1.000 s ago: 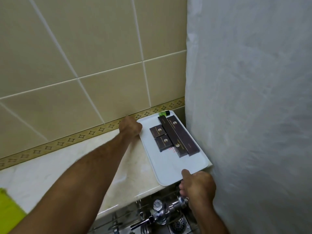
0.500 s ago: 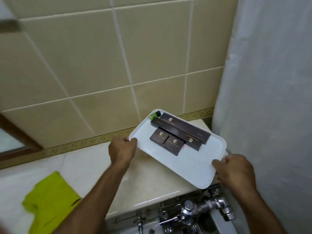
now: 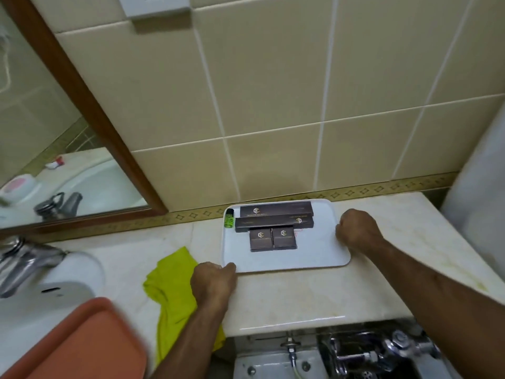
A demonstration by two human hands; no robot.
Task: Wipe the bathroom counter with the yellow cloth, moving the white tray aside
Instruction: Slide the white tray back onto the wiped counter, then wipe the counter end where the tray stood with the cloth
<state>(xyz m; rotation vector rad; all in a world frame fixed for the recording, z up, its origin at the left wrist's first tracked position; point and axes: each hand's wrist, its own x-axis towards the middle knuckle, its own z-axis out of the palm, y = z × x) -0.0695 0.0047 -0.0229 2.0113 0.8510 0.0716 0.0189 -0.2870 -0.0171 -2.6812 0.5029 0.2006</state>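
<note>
The white tray lies flat on the beige marble counter, near the back wall. It carries several dark brown boxes and a small green bottle. My left hand grips the tray's front left corner. My right hand holds its right edge. The yellow cloth lies crumpled on the counter just left of my left hand, partly under my forearm and hanging over the front edge.
A white sink with a chrome tap sits at the left. An orange tray fills the lower left corner. A wood-framed mirror hangs on the tiled wall. Chrome plumbing runs below the counter's front; white curtain at right.
Both hands carried the tray from the right corner leftward, turning it, and it now rests on the counter next to the cloth. The view has swung left and down.
</note>
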